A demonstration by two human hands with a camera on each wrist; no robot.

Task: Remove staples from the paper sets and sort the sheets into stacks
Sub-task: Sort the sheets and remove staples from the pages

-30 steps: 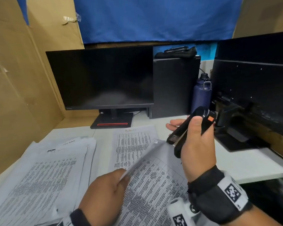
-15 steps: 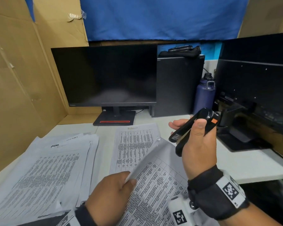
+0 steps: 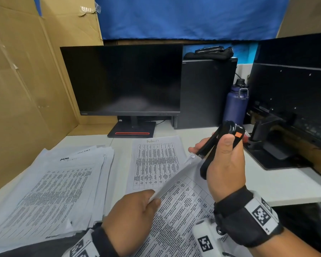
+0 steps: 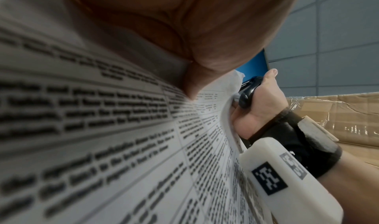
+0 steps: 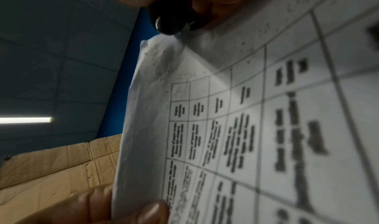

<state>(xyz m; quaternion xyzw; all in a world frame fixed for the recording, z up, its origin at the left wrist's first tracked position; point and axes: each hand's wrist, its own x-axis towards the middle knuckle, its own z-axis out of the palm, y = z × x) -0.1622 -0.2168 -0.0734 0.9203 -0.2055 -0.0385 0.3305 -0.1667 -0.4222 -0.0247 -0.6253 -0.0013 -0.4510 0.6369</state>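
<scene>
Head view looks down over the desk; both wrist views sit close against the held paper set (image 3: 176, 184)

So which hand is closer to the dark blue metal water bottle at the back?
Right. The right hand, gripping the black staple remover, is raised just in front of the dark blue metal water bottle. The left hand sits lower and nearer the person, pinching the printed paper set.

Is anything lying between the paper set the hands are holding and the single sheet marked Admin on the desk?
Nothing visible does. The held paper set hangs just in front of the Admin sheet, with only bare desk around them. The left hand pinches its edge; the right hand grips the black stapler tool at its corner.
</scene>
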